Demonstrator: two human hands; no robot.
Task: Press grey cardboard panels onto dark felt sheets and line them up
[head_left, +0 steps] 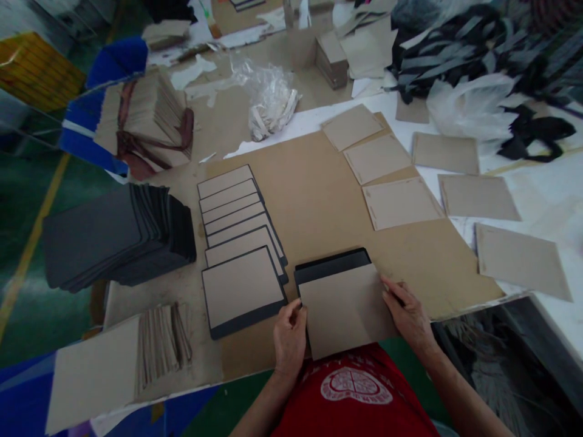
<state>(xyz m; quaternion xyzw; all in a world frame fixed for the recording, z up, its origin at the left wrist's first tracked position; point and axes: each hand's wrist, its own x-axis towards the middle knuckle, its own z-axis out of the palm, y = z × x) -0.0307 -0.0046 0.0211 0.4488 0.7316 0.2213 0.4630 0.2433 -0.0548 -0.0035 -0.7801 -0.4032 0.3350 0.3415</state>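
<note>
Card held over brown sheet; green floor left

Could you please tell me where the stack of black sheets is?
In the head view, the stack of black sheets is at the left, between the tied bundle and the fanned brown boards.

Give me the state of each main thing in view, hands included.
Left hand: closed at the cardboard sheet's left edge
Right hand: closed at its right edge
Cardboard sheet: held, flat
Black sheet: mostly covered, far strip showing
Board-topped black sheets: lying flat, overlapping in a row
Black stack: piled, edges uneven
Cardboard bundle: tied
Clear plastic bag: crumpled
White plastic bag: crumpled
</note>
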